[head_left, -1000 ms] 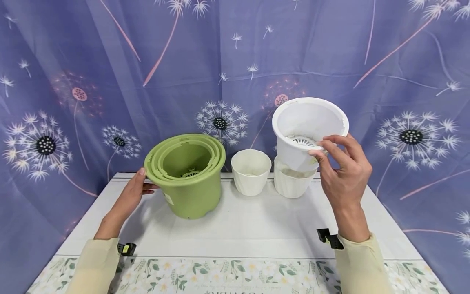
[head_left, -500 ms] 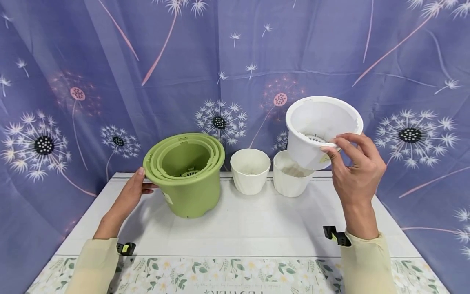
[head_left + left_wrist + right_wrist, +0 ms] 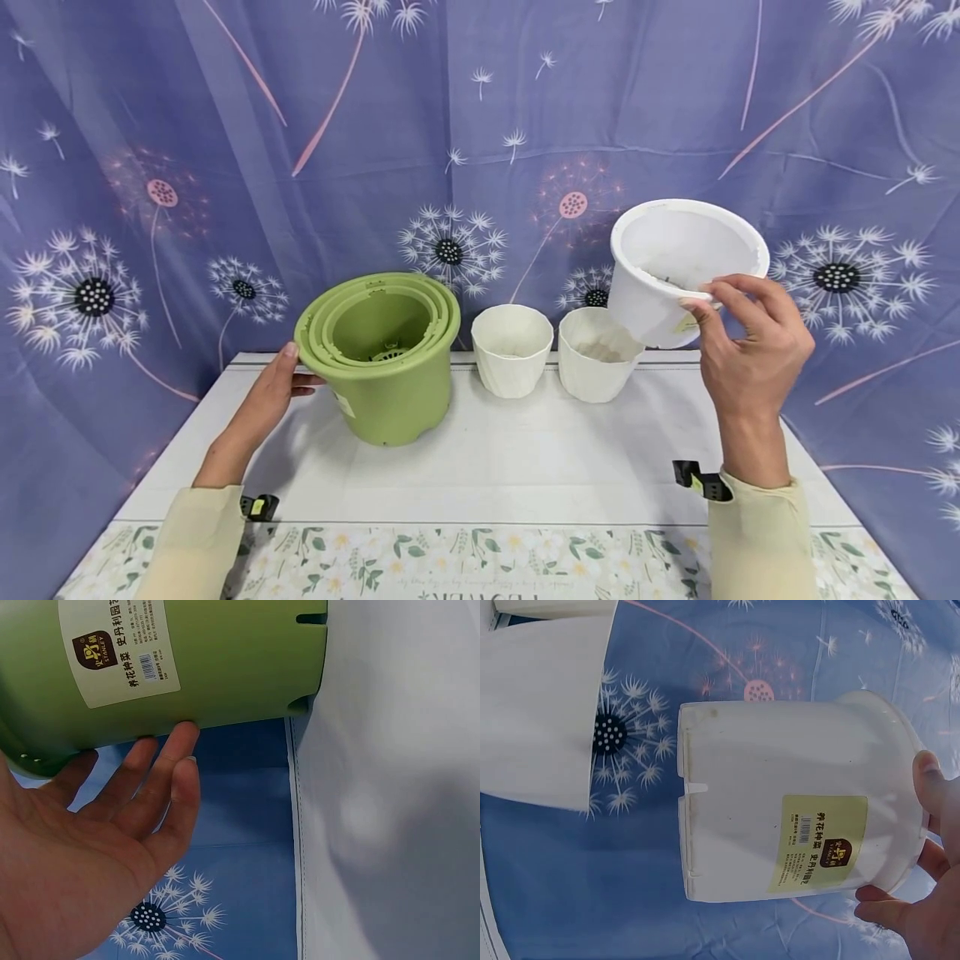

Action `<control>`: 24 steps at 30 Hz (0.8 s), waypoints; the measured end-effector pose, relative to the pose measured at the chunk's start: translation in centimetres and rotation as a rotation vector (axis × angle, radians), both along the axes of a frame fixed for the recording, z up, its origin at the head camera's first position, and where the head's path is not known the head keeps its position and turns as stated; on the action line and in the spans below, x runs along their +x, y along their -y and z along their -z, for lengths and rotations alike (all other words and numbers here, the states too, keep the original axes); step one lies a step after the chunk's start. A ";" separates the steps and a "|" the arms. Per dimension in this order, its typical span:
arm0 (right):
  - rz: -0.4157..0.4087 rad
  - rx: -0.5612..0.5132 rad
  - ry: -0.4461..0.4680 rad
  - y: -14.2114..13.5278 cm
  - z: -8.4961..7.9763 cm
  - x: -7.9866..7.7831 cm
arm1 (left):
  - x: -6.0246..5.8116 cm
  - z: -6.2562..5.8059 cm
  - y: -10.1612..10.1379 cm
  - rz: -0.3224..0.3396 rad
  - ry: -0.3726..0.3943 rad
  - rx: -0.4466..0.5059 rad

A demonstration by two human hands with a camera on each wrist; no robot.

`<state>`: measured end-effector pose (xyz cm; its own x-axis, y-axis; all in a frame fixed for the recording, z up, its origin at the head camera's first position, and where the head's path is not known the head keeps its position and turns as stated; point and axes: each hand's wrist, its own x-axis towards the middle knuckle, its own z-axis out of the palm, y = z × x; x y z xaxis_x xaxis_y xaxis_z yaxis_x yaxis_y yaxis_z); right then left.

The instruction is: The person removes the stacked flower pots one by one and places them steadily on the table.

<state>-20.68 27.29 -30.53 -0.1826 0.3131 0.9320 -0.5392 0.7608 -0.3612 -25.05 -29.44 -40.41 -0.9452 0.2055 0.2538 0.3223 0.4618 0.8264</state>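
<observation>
On the right, my right hand (image 3: 761, 358) pinches the rim of a white plastic flower pot (image 3: 648, 300), holding it tilted above the table. Its side with a yellow label (image 3: 817, 844) shows in the right wrist view. My left hand (image 3: 258, 404) rests at the left side of a green flower pot (image 3: 397, 404), thumb against the rim and fingers extended under it. Smaller green pots (image 3: 378, 300) are nested inside that one. The left wrist view shows my fingertips touching its wall below a cream label (image 3: 124, 656).
Two small cream pots with swirled sides, a left one (image 3: 510, 371) and a right one (image 3: 588, 375), stand at the table's back edge. The white pot partly overlaps the right one in the head view. A purple dandelion curtain (image 3: 480, 108) rises behind the white-covered table (image 3: 510, 467).
My right hand has moved to the right with the white pot, tilting it slightly and uncovering more of the right cream pot. My left hand and the green pots stay put.
</observation>
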 end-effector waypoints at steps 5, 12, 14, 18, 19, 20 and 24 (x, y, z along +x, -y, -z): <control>0.041 0.000 0.010 -0.9 0.0 0.1 | 0.0 0.0 0.0 0.006 0.005 0.012; 0.081 -0.009 0.021 -2.0 0.4 0.1 | 0.0 -0.2 -0.2 0.003 0.000 0.007; 0.097 -0.010 0.031 -2.4 0.5 0.1 | 0.0 -0.2 -0.2 0.005 -0.001 0.012; 0.115 -0.024 0.028 -2.9 0.6 0.1 | -0.1 -0.2 -0.2 0.007 -0.005 0.022; 0.113 -0.034 0.020 -3.0 0.6 0.1 | -0.1 -0.2 -0.2 0.006 -0.006 0.022; 0.112 -0.040 0.015 -3.1 0.6 0.1 | -0.1 -0.1 -0.2 0.006 -0.008 0.021; 0.107 -0.048 0.006 -3.4 0.7 0.1 | 0.0 -0.1 -0.1 -0.001 -0.012 0.008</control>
<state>-20.63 30.74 -31.22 -0.1514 0.3754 0.9144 -0.4535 0.7956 -0.4017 -25.10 -29.30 -40.33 -0.9423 0.2024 0.2666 0.3315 0.4556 0.8261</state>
